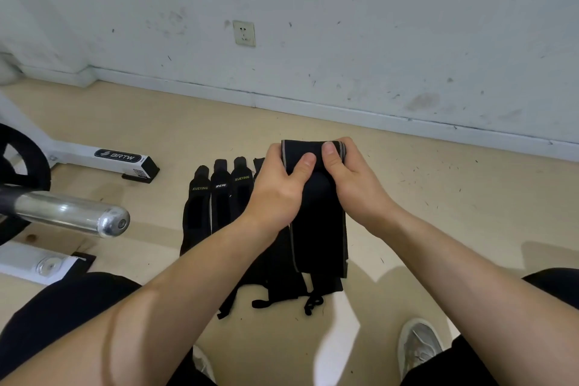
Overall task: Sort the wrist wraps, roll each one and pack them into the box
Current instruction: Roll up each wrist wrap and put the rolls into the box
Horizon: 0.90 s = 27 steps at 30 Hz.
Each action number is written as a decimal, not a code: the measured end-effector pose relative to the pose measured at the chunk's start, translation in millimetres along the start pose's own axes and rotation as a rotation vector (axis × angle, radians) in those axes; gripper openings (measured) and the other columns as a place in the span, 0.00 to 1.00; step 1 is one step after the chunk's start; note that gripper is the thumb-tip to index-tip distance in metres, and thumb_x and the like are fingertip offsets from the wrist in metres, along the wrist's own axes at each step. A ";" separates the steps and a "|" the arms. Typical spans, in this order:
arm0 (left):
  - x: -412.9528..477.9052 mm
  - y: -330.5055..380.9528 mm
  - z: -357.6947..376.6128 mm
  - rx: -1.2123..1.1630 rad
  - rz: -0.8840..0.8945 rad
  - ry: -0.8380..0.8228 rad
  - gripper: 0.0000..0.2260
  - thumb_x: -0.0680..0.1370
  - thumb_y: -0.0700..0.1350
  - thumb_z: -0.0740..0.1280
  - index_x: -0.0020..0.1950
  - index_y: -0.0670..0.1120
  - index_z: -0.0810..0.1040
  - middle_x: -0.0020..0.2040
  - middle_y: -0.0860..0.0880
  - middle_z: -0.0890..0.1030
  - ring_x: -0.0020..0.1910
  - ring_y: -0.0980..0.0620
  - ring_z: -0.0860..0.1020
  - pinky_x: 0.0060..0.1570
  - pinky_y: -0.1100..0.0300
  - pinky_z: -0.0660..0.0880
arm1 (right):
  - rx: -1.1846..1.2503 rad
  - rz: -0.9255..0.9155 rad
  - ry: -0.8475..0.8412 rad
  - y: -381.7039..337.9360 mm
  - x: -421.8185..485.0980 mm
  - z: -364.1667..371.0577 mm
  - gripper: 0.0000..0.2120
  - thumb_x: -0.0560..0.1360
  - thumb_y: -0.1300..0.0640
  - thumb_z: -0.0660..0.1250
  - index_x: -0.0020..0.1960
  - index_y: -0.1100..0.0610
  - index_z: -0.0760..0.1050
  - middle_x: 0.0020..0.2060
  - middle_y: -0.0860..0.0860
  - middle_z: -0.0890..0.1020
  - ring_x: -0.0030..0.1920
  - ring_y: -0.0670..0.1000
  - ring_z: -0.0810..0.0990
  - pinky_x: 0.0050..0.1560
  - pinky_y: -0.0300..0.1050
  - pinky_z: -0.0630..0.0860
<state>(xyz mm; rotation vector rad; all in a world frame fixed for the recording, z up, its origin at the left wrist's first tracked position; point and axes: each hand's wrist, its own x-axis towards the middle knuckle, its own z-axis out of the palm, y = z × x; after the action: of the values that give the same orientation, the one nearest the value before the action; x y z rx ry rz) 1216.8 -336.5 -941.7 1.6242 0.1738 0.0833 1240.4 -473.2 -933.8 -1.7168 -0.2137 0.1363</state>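
Head view: beige floor (438,197), marked white wall (344,9), socket (244,33).
Hands: left hand (279,188) and right hand (354,178) both pinching the wrist wrap (316,229) at its rolled top.
Left side: barbell end (112,222).

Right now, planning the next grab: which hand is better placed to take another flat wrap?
Probably left. The left hand is next to the flat wraps on its side; the right hand is across the roll from them. Both hands grip the roll, so one must let go first.
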 end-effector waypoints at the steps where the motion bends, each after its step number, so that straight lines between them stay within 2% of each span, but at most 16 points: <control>1: 1.2 1.0 -2.3 0.008 0.011 -0.018 0.15 0.77 0.55 0.70 0.60 0.49 0.76 0.56 0.47 0.84 0.56 0.48 0.84 0.61 0.43 0.80 | 0.019 0.001 0.002 -0.7 1.7 -0.8 0.12 0.85 0.45 0.58 0.51 0.54 0.69 0.40 0.45 0.77 0.40 0.42 0.77 0.46 0.44 0.76; 4: 2.9 5.4 -5.7 -0.070 -0.034 -0.094 0.16 0.81 0.50 0.71 0.64 0.44 0.76 0.58 0.42 0.84 0.58 0.44 0.84 0.63 0.42 0.80 | 0.060 -0.017 0.004 -3.8 4.4 -3.4 0.06 0.85 0.52 0.60 0.53 0.54 0.70 0.42 0.47 0.78 0.42 0.44 0.79 0.47 0.44 0.78; 8: 0.0 14.4 -2.3 -0.262 -0.167 -0.117 0.27 0.77 0.59 0.71 0.67 0.41 0.75 0.60 0.38 0.84 0.59 0.39 0.84 0.61 0.41 0.80 | -0.018 -0.099 -0.020 -4.9 2.4 -5.2 0.00 0.85 0.56 0.61 0.55 0.52 0.70 0.42 0.45 0.78 0.42 0.42 0.78 0.45 0.41 0.77; 9: 0.3 15.0 -3.0 -0.269 -0.187 -0.095 0.26 0.78 0.59 0.71 0.66 0.41 0.76 0.60 0.38 0.84 0.58 0.38 0.84 0.61 0.40 0.81 | -0.023 -0.106 -0.035 -4.6 1.2 -4.9 0.02 0.85 0.57 0.61 0.55 0.51 0.70 0.42 0.45 0.78 0.41 0.42 0.77 0.44 0.40 0.76; 12: 2.0 15.8 -7.3 -0.265 -0.189 -0.064 0.17 0.81 0.51 0.71 0.64 0.42 0.76 0.60 0.36 0.83 0.59 0.36 0.84 0.60 0.38 0.81 | 0.066 -0.052 -0.094 -3.7 0.8 -5.7 0.03 0.84 0.57 0.63 0.57 0.49 0.71 0.45 0.48 0.79 0.44 0.45 0.79 0.45 0.42 0.77; 15: 2.8 16.9 -10.2 -0.251 -0.157 -0.093 0.13 0.81 0.46 0.71 0.63 0.45 0.75 0.56 0.39 0.83 0.54 0.39 0.84 0.58 0.41 0.81 | 0.187 0.082 -0.131 -6.8 2.7 -8.6 0.05 0.84 0.50 0.63 0.57 0.49 0.74 0.47 0.46 0.80 0.46 0.47 0.80 0.47 0.47 0.76; 17: 2.5 16.4 -10.5 -0.233 -0.119 -0.134 0.10 0.82 0.44 0.70 0.62 0.46 0.75 0.54 0.40 0.82 0.51 0.41 0.83 0.57 0.42 0.81 | 0.176 0.105 -0.108 -8.1 3.9 -8.8 0.08 0.84 0.46 0.62 0.55 0.50 0.75 0.44 0.43 0.81 0.43 0.44 0.80 0.45 0.43 0.74; 20: 2.2 14.7 -10.1 -0.230 -0.100 -0.146 0.11 0.81 0.40 0.70 0.63 0.46 0.75 0.51 0.42 0.82 0.49 0.42 0.84 0.56 0.44 0.81 | 0.154 0.066 -0.085 -6.6 5.3 -8.5 0.08 0.84 0.49 0.62 0.56 0.52 0.76 0.45 0.45 0.81 0.44 0.45 0.80 0.41 0.38 0.74; 22: 2.7 15.1 -10.1 -0.258 -0.132 -0.122 0.16 0.80 0.43 0.73 0.66 0.43 0.74 0.53 0.41 0.84 0.52 0.41 0.85 0.59 0.43 0.82 | 0.175 0.054 -0.089 -6.0 5.9 -9.7 0.06 0.84 0.53 0.63 0.59 0.53 0.75 0.48 0.50 0.81 0.46 0.48 0.81 0.42 0.40 0.76; 24: 3.5 16.6 -10.9 -0.276 -0.183 -0.118 0.24 0.77 0.50 0.76 0.68 0.40 0.76 0.58 0.39 0.85 0.57 0.38 0.85 0.62 0.40 0.80 | 0.197 0.041 -0.097 -5.7 5.7 -10.7 0.05 0.84 0.56 0.63 0.60 0.53 0.74 0.48 0.52 0.81 0.45 0.49 0.81 0.42 0.41 0.78; 27: 5.7 15.9 -14.0 -0.226 -0.186 -0.147 0.22 0.79 0.54 0.74 0.64 0.38 0.80 0.56 0.36 0.85 0.55 0.37 0.85 0.62 0.38 0.80 | 0.182 0.021 -0.103 -5.3 3.4 -10.5 0.06 0.84 0.58 0.63 0.60 0.52 0.74 0.47 0.53 0.81 0.44 0.48 0.82 0.42 0.41 0.78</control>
<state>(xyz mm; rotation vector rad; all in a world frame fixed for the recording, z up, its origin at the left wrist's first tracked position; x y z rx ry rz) 1221.1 -322.6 -925.2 1.3762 0.1943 -0.1539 1245.6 -481.8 -926.8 -1.5325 -0.2515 0.2521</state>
